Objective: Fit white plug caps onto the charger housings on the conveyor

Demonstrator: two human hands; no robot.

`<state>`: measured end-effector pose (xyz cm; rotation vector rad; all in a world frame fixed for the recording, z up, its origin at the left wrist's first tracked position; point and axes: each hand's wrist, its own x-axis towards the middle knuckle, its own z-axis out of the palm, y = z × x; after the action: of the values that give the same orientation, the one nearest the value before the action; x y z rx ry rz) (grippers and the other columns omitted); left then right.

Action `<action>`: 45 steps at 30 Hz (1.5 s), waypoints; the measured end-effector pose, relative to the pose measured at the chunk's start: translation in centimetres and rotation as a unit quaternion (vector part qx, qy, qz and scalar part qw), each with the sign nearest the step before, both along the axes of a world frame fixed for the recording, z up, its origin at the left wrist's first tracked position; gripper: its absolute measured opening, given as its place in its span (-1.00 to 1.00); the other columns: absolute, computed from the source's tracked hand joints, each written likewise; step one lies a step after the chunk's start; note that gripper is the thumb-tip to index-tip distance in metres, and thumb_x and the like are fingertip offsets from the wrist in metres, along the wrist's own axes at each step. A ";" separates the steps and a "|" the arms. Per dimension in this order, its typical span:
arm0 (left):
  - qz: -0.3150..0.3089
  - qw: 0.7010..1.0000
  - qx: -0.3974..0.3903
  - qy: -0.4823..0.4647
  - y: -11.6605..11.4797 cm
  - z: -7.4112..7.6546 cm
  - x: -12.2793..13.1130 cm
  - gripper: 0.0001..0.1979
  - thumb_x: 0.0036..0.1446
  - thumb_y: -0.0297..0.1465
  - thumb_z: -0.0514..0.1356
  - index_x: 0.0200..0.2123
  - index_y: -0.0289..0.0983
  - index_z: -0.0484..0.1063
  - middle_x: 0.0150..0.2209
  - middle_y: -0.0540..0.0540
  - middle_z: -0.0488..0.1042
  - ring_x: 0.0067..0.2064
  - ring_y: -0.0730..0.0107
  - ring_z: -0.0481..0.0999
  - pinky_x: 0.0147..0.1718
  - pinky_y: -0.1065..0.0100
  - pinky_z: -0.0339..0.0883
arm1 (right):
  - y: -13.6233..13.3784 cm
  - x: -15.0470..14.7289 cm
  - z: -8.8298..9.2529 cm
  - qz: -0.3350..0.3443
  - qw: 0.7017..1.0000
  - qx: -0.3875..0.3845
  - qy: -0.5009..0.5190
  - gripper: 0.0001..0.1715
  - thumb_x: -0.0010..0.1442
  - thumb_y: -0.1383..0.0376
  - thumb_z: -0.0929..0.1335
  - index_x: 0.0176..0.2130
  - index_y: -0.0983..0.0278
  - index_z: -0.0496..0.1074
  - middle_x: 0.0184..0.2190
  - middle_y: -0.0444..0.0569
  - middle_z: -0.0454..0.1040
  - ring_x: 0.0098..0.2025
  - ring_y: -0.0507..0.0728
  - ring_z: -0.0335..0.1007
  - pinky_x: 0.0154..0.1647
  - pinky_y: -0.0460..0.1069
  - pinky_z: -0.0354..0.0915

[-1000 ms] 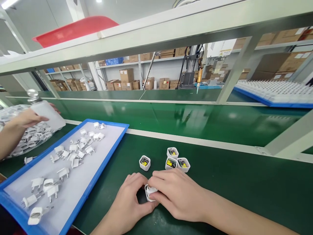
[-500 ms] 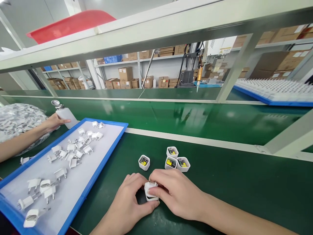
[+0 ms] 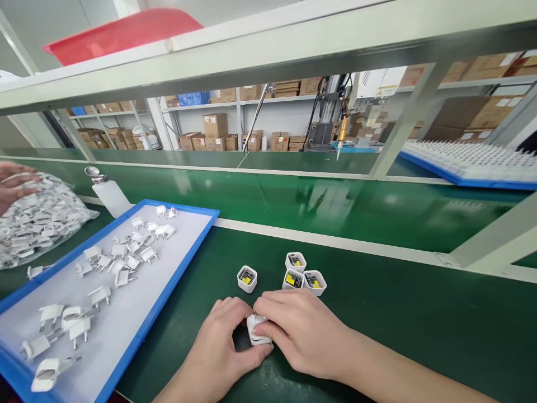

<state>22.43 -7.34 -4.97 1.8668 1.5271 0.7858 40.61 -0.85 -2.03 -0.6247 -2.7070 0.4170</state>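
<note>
Between my two hands sits a small white charger housing [image 3: 258, 336] on the green bench. My left hand [image 3: 224, 341] steadies it from the left, thumb in front and fingers behind. From above, my right hand [image 3: 300, 333] pinches a white plug cover [image 3: 257, 321] at the housing's top, with a narrow gap visible at the front. Part of the cover is hidden by my fingers. Just beyond stand open charger housings with yellow and black parts inside: one alone [image 3: 247, 279], and three grouped together [image 3: 293, 278].
A blue-rimmed tray [image 3: 180, 263] with several white plug covers [image 3: 100, 295] lies to the left. Behind it stands a white pump bottle [image 3: 109, 193]. Another person's hand [image 3: 14, 184] is over a clear bag of white parts [image 3: 46, 218]. A metal frame post [image 3: 499, 229] rises at right.
The plug cover in my right hand has gone lower onto the housing, narrowing the gap. The other person's hand has left the bottle and moved over the bag.
</note>
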 end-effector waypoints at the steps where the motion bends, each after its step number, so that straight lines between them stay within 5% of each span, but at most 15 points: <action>1: 0.000 1.000 0.004 0.000 0.0 0.0 0.0 -0.84 0.17 -0.33 0.28 -0.38 -0.22 0.34 -0.33 0.01 0.42 -0.24 0.29 0.40 -0.19 0.29 0.23 | -0.2 -0.1 0.0 -0.001 1.000 0.021 0.001 -0.75 0.33 0.37 0.22 -0.42 0.25 0.20 -0.50 -0.17 0.28 -0.48 0.02 0.10 -0.46 -0.01 -0.05; 7: -0.003 1.000 0.006 -0.004 0.0 -0.1 0.0 -0.86 0.14 -0.37 0.30 -0.37 -0.21 0.37 -0.32 0.01 0.45 -0.23 0.28 0.42 -0.18 0.29 0.24 | -0.8 -0.2 -0.3 0.000 0.999 0.034 0.013 -0.78 0.31 0.40 0.22 -0.41 0.25 0.22 -0.48 -0.16 0.31 -0.48 0.02 0.13 -0.46 -0.01 -0.05; 14: 0.008 1.000 -0.014 -0.011 -0.3 0.1 0.1 -0.84 0.11 -0.36 0.32 -0.40 -0.21 0.37 -0.32 0.02 0.46 -0.24 0.29 0.42 -0.18 0.29 0.24 | -1.2 0.0 -1.5 0.005 0.999 0.053 0.009 -0.78 0.02 0.49 0.29 -0.31 0.22 0.31 -0.43 -0.14 0.36 -0.45 0.05 0.16 -0.44 -0.02 -0.07; 23: 0.009 1.000 -0.017 0.007 -0.2 -0.1 0.4 -0.82 0.18 -0.31 0.25 -0.40 -0.21 0.31 -0.32 0.02 0.41 -0.22 0.29 0.37 -0.19 0.30 0.22 | -1.0 -0.2 -0.8 -0.024 0.996 0.075 -0.047 -0.83 0.29 0.38 0.25 -0.37 0.23 0.22 -0.44 -0.17 0.35 -0.47 0.04 0.21 -0.48 -0.01 -0.08; 28: -0.017 0.995 -0.036 -0.086 -0.7 0.3 -0.1 -0.70 0.14 -0.33 0.29 -0.06 -0.15 0.37 -0.07 -0.05 0.45 -0.07 0.23 0.39 -0.04 0.24 0.29 | -0.6 0.1 -0.5 -0.045 0.990 0.104 -0.080 -0.83 0.40 0.33 0.23 -0.29 0.25 0.28 -0.38 -0.12 0.41 -0.42 0.07 0.34 -0.45 0.00 0.00; 31: 0.016 0.992 0.000 -0.123 -0.3 -0.1 -0.8 -0.69 0.30 -0.30 0.13 0.09 -0.16 0.27 0.03 -0.13 0.40 0.00 0.24 0.39 0.04 0.19 0.32 | -0.3 0.4 -0.3 -0.069 0.987 0.112 -0.096 -0.84 0.41 0.31 0.23 -0.26 0.25 0.29 -0.36 -0.10 0.42 -0.41 0.09 0.36 -0.47 0.00 -0.03; 35: 0.080 0.992 0.081 -0.053 2.5 -1.1 -1.3 -0.66 0.37 -0.31 0.05 0.18 -0.14 0.22 0.20 -0.19 0.28 0.19 0.17 0.32 0.17 0.07 0.27 | -0.3 0.6 -0.2 -0.073 0.985 0.117 -0.103 -0.82 0.43 0.28 0.22 -0.26 0.26 0.29 -0.34 -0.09 0.42 -0.40 0.10 0.37 -0.48 -0.01 -0.04; 39: 0.020 0.990 0.124 0.066 5.5 -1.8 -0.8 -0.44 0.29 -0.44 0.10 0.33 -0.07 0.14 0.41 -0.18 0.01 0.41 0.05 0.04 0.30 -0.10 0.09 | -0.3 0.6 -0.5 -0.076 0.984 0.124 -0.101 -0.79 0.44 0.28 0.18 -0.24 0.26 0.30 -0.33 -0.08 0.43 -0.39 0.11 0.39 -0.48 -0.01 -0.04; 42: -0.044 0.984 0.115 0.131 6.1 -1.9 -0.4 -0.54 0.30 -0.50 0.03 0.21 -0.08 0.33 0.38 -0.15 0.14 0.34 0.05 0.19 0.28 -0.11 0.13 | -0.2 0.6 -0.7 -0.065 0.987 0.118 -0.089 -0.79 0.44 0.28 0.16 -0.19 0.26 0.32 -0.27 -0.06 0.46 -0.36 0.12 0.40 -0.46 -0.01 0.01; 45: -0.031 0.987 0.117 0.101 6.0 -2.1 -0.4 -0.60 0.33 -0.51 -0.04 0.12 -0.13 0.39 0.29 -0.15 0.26 0.27 0.13 0.31 0.24 -0.02 0.24 | -0.1 0.6 -0.9 -0.062 0.988 0.114 -0.083 -0.76 0.45 0.27 0.15 -0.21 0.26 0.32 -0.29 -0.06 0.45 -0.38 0.11 0.38 -0.47 -0.02 0.01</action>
<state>22.05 -1.37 -7.09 2.2137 1.5447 0.7958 41.21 -0.97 -2.91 -0.7869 -2.7948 0.0236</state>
